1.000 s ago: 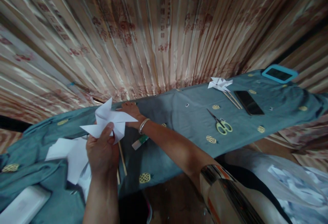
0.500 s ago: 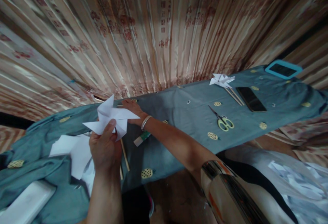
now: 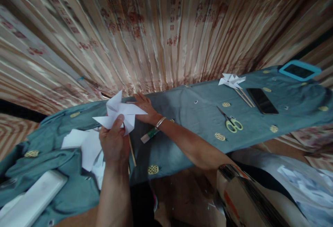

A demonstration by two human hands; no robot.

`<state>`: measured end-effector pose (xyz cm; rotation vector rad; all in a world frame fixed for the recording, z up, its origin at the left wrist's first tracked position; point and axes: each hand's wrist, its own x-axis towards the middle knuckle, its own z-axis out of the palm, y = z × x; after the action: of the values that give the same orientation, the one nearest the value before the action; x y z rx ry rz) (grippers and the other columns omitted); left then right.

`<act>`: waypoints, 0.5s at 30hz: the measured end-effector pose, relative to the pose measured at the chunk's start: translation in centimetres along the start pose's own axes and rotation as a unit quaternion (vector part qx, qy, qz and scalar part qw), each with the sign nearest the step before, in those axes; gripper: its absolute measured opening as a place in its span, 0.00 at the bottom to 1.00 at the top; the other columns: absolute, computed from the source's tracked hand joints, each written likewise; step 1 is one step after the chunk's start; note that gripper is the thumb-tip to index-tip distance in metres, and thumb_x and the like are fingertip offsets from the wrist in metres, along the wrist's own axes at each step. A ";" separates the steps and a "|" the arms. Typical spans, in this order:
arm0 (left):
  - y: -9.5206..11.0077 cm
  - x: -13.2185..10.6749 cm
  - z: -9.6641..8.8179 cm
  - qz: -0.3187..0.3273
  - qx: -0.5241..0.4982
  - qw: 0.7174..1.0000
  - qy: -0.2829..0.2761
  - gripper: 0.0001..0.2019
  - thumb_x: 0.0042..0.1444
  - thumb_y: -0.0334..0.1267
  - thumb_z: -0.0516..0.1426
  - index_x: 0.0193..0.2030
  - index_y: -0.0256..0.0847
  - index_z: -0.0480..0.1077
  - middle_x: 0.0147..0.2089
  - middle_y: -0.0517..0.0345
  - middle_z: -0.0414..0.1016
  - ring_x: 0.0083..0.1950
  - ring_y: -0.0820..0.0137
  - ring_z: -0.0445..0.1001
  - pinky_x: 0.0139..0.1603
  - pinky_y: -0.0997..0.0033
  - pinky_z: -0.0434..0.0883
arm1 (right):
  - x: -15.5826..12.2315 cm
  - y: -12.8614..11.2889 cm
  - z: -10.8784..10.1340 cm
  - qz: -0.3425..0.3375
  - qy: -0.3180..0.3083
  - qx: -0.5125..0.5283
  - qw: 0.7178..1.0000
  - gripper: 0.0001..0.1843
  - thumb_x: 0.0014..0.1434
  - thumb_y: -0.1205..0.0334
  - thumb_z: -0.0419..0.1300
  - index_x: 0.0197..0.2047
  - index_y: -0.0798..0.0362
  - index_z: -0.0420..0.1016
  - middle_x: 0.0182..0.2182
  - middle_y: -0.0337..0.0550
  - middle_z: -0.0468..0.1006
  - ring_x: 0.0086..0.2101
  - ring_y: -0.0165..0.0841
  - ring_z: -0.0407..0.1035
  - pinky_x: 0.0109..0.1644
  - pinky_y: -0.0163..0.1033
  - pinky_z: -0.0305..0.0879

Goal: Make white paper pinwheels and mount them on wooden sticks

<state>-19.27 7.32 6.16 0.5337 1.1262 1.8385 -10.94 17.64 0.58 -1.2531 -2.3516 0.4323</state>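
Observation:
My left hand [image 3: 114, 140] is closed on a white folded-paper pinwheel [image 3: 125, 111], its thumb pressed near the middle and the blades pointing outward. Beyond the pinwheel, my right hand [image 3: 145, 109] reaches to the far edge of the cloth-covered table, fingers stretched forward and partly hidden by a blade. A thin, light, stick-like thing shows beside those fingers; whether they touch it I cannot tell. Below the pinwheel are wooden sticks [image 3: 132, 152], their upper ends hidden. A green-and-white glue stick [image 3: 148, 136] lies under my right wrist.
White paper sheets [image 3: 90, 149] and a white box [image 3: 39, 199] lie at left on the green cloth [image 3: 187, 116]. To the right are scissors [image 3: 233, 124], another pinwheel [image 3: 231, 80] with sticks, a black phone [image 3: 262, 101] and a blue-framed device [image 3: 300, 70]. A curtain [image 3: 156, 40] hangs behind.
The whole view has shifted, so the scene sits slightly further right. My left hand still holds the pinwheel, and my right hand stays at the table's far edge with little visible change.

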 end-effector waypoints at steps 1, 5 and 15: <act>0.0 0.0 0.0 -0.003 0.000 1.000 0.003 0.12 0.36 0.31 0.69 0.28 0.38 0.72 0.22 0.65 0.72 0.31 0.72 0.75 0.36 0.76 0.74 | -0.3 0.2 -0.4 0.018 0.015 0.046 0.999 0.08 0.59 0.63 0.61 0.40 0.58 0.79 0.67 0.58 0.59 0.69 0.48 0.44 0.66 0.55 0.49; -0.1 0.0 0.0 0.003 -0.007 1.000 0.009 0.14 0.35 0.31 0.68 0.32 0.37 0.74 0.26 0.63 0.76 0.33 0.73 0.77 0.38 0.76 0.74 | -3.2 1.8 -2.2 0.136 0.096 0.388 0.906 0.09 0.51 0.73 0.63 0.22 0.55 0.74 0.52 0.51 0.76 0.64 0.42 0.57 0.67 0.48 0.50; -3.6 -1.5 1.4 -0.014 0.027 0.999 -0.044 0.15 0.36 0.33 0.70 0.34 0.39 0.76 0.32 0.60 0.80 0.37 0.69 0.79 0.47 0.66 0.75 | -17.1 5.2 -6.8 0.275 0.088 0.669 0.685 0.10 0.47 0.55 0.70 0.30 0.51 0.81 0.46 0.44 0.82 0.45 0.33 0.74 0.53 0.38 0.68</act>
<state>-15.87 7.42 3.83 0.6215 1.1221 1.7485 4.65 6.54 0.03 -1.0002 -0.8141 1.6941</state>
